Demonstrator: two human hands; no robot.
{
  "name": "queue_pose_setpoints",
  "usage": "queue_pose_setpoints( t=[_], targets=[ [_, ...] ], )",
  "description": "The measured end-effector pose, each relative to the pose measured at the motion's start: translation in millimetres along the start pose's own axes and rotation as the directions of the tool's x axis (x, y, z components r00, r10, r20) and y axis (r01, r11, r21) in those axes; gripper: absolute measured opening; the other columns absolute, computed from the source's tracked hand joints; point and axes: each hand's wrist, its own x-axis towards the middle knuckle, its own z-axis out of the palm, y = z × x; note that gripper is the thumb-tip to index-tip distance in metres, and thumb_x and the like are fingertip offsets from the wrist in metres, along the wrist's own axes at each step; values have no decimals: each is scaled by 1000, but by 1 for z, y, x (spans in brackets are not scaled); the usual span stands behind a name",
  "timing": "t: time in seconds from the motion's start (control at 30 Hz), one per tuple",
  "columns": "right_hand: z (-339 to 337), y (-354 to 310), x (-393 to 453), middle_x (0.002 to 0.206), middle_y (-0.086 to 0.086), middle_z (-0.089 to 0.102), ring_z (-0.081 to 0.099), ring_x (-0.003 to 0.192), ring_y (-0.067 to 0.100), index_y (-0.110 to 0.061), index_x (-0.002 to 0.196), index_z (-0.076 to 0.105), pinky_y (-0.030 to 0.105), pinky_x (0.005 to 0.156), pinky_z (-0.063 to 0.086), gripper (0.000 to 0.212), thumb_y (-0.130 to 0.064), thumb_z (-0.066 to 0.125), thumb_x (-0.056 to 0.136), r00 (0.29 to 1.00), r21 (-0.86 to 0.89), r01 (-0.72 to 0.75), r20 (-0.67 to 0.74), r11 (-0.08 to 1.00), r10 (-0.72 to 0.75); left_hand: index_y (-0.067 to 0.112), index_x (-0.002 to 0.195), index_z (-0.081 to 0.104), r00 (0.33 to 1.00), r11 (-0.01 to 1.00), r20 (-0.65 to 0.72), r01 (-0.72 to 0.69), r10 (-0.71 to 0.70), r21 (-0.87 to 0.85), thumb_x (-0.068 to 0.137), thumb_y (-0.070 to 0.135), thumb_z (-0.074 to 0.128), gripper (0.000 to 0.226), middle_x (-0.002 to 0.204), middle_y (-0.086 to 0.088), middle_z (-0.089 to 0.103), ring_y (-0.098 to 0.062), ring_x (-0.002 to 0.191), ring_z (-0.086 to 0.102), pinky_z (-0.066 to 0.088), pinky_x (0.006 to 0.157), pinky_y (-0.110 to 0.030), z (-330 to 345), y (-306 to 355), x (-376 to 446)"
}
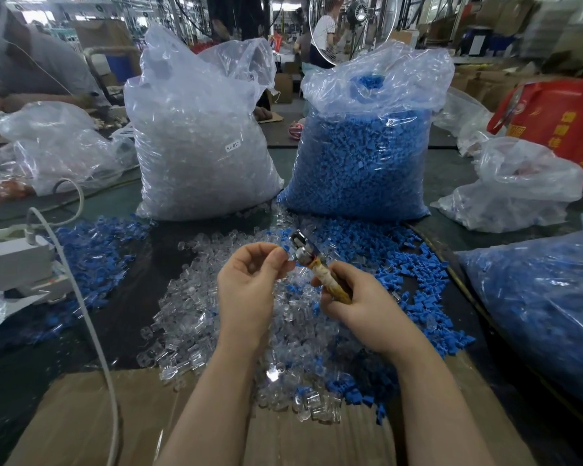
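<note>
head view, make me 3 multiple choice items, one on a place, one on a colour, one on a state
1. Where is the big clear bag of blue plastic pieces, seen from the big clear bag of transparent plastic pieces?
A. right
B. left
C. on top
2. What colour is the small plastic piece pinched by the left hand?
A. red
B. blue
C. yellow
3. How does the right hand meet the metal-headed tool with taped handle?
A. grips its handle
B. lies flat on it
C. no contact
Answers: 1 A, it stands on the right; 2 B, blue shows at the fingertips; 3 A, fingers curl round the handle.
</note>
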Motion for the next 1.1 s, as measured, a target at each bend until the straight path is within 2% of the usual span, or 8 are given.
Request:
queue_pose_setpoints(
  t=[0.1, 0.23, 0.47, 0.57, 0.67, 0.77, 0.87, 1.1],
  targets=[
    [0, -2, 0, 98, 20, 60, 54, 85, 42, -11, 103, 56, 54, 76, 49, 14, -11, 60, 89, 1000, -7, -4, 28, 1000, 4, 10, 86, 66, 1000, 1000, 0, -24, 24, 11, 89, 2, 65, 8, 72, 3, 71, -9, 70, 68, 53, 67, -17, 0, 0, 0],
    [0, -3, -1, 103, 19, 62, 57, 93, 42, -13, 104, 56, 57, 82, 49, 17, -11, 59, 88, 999, -24, -21, 49, 999, 22, 9, 86, 66, 999, 998, 13, -48, 48, 26, 89, 2, 65, 8, 72, 3, 70, -7, 69, 66, 52, 66, -16, -1, 1, -1],
    [0, -7, -1, 94, 10, 62, 57, 82, 34, -22, 102, 56, 50, 75, 50, 20, -7, 58, 88, 997, -56, -25, 72, 998, 29, 9, 86, 65, 997, 998, 55, -60, 58, 29, 89, 3, 64, 7, 73, 3, 69, -7, 70, 65, 52, 67, -17, -2, 1, 0],
    [0, -7, -2, 91, 6, 63, 55, 74, 29, -27, 100, 57, 41, 63, 47, 25, -8, 55, 83, 998, -78, -24, 61, 997, 28, 9, 87, 66, 996, 998, 76, -54, 53, 13, 88, 4, 64, 6, 74, 3, 70, -8, 71, 66, 52, 68, -17, -3, 0, 0],
    [1, -5, -2, 74, -1, 57, 47, 60, 14, -27, 94, 57, 31, 57, 39, 25, -8, 54, 77, 999, -86, -25, 45, 996, 29, 8, 88, 66, 994, 999, 93, -51, 50, 6, 88, 5, 65, 3, 76, 2, 71, -7, 72, 66, 52, 68, -17, -3, 0, 0],
    [2, -3, -1, 67, -6, 52, 45, 57, 11, -27, 91, 57, 30, 56, 38, 26, -5, 54, 77, 998, -85, -36, 43, 996, 40, 10, 87, 66, 995, 999, 92, -44, 44, -10, 83, 11, 67, 4, 75, 3, 70, -7, 71, 65, 52, 67, -17, -3, -1, 1],
    [3, -4, 0, 65, -8, 52, 44, 57, 11, -28, 89, 56, 30, 55, 37, 23, -12, 52, 74, 998, -77, -42, 47, 996, 46, 11, 86, 66, 995, 999, 94, -36, 37, -16, 79, 18, 68, 11, 76, 3, 70, -8, 71, 65, 52, 67, -17, -4, 0, 1],
    [3, -2, -1, 65, -14, 53, 43, 55, 8, -33, 86, 54, 30, 56, 37, 23, -20, 49, 68, 998, -75, -38, 46, 996, 42, 11, 87, 66, 995, 999, 98, -32, 31, 6, 85, 9, 66, 2, 76, 3, 70, -8, 72, 65, 52, 67, -18, -4, -1, 1]
  ],
)
